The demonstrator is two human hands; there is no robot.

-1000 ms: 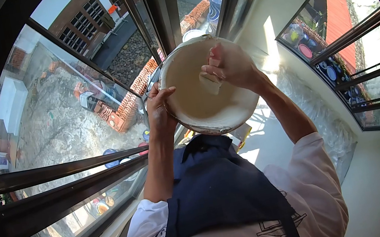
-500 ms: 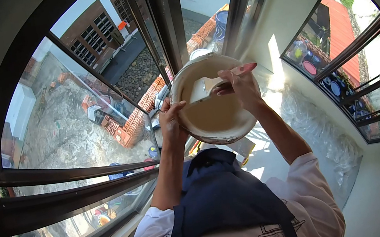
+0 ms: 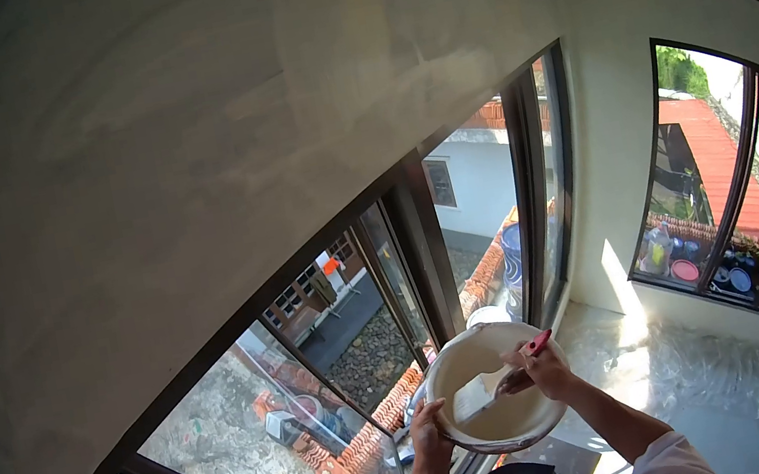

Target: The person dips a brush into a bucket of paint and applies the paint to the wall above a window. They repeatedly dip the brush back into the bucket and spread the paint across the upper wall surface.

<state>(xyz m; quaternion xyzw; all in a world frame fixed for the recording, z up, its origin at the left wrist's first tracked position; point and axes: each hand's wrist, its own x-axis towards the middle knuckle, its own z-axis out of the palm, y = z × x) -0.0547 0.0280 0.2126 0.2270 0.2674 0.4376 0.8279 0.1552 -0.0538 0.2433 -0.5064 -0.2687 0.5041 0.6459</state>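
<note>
A round bucket (image 3: 512, 441) with a paint-smeared rim is held up in front of my chest, cream-coloured paint (image 3: 523, 415) inside it. My left hand (image 3: 429, 436) grips its left rim, thumb over the edge. In my right hand (image 3: 546, 374), above the right side of the bucket, is a paintbrush (image 3: 475, 398). Its red handle end sticks out past my fingers, and its pale, paint-coated bristles angle down to the left inside the bucket, close to the left wall.
A plastered wall (image 3: 214, 164) rises on the left above dark-framed windows (image 3: 418, 251), with a courtyard outside. Another window (image 3: 726, 186) is on the right wall. Clear plastic sheeting (image 3: 716, 360) covers the floor at lower right. A pale container (image 3: 488, 315) shows behind the bucket.
My view has tilted up, bringing the wall above the windows into sight; bucket and hands now sit lower in view. The brush's bristles now show lifted and turned inside the bucket.
</note>
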